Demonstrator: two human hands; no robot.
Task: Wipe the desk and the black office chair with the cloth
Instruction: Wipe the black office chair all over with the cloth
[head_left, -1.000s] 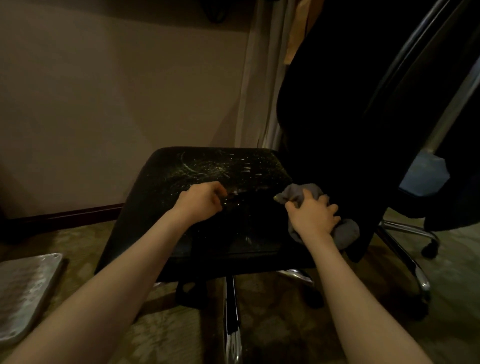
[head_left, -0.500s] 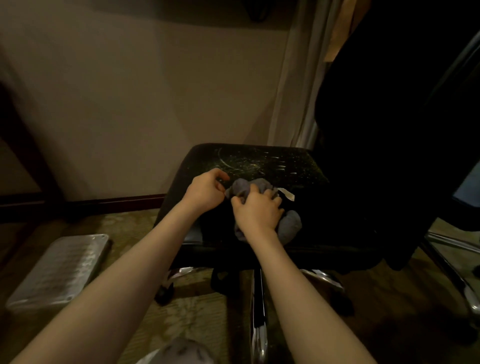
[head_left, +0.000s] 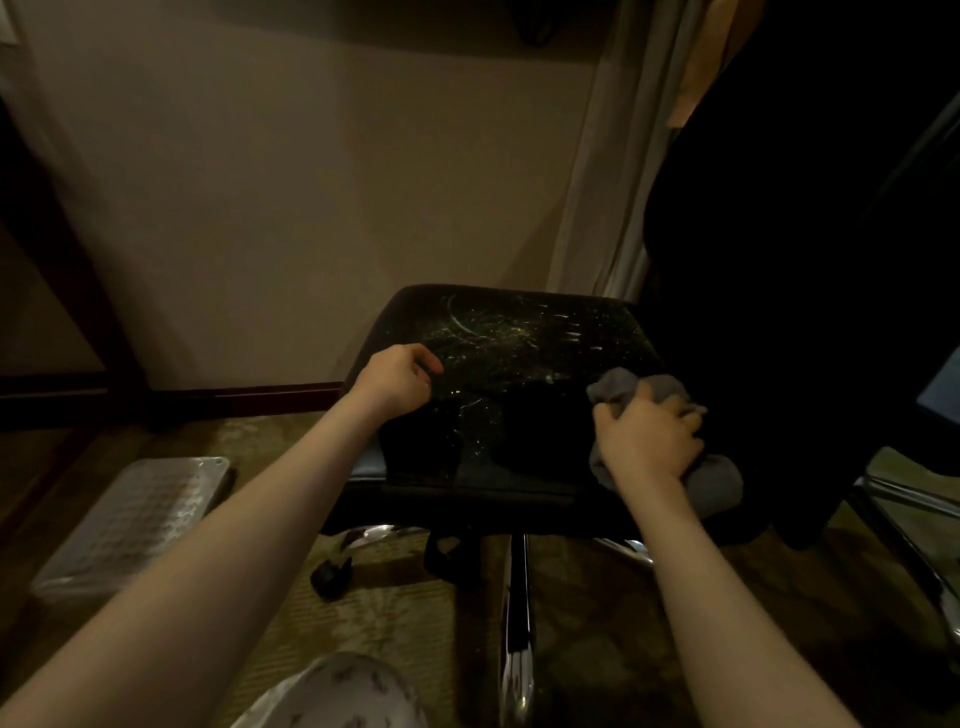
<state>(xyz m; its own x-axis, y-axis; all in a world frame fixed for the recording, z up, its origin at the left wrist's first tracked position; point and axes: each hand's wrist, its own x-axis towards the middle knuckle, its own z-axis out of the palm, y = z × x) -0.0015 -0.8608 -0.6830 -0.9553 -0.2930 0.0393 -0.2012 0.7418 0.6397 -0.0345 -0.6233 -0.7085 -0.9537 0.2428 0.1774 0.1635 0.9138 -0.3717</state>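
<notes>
Right hand (head_left: 647, 441), gripping cloth (head_left: 719, 486), moved from seat centre to right edge; left hand (head_left: 392, 382) curled, empty, on black office chair (head_left: 519, 338); metal plate (head_left: 135, 519) on carpet (head_left: 374, 618).

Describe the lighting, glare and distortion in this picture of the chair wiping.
Head view: dim warm light, the black padded office chair seat legible only by pale specks; the black shape on the right is featureless shadow. Head view: glare streaks the chrome chair leg. Head view: wide-angle stretch enlarges the forearms; the right hand gripping the grey crumpled cloth looks sharp.
</notes>
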